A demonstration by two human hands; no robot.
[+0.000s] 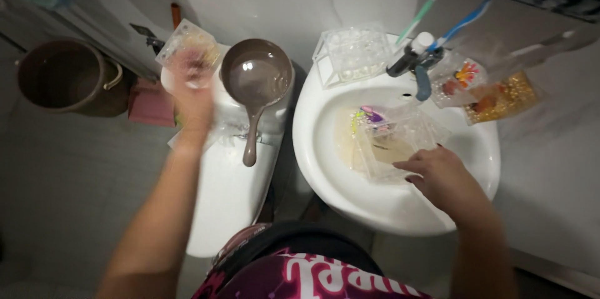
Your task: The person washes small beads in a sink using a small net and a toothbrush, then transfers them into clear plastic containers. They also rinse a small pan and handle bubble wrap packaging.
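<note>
Item: clear box in sink, your right hand pinching its near edge—keep it low over the basin; left hand, blurred, gripping second box above the toilet tank beside ladle.

A single head-worn camera looks steeply down from close above, the sink beneath the right hand's fingers.
</note>
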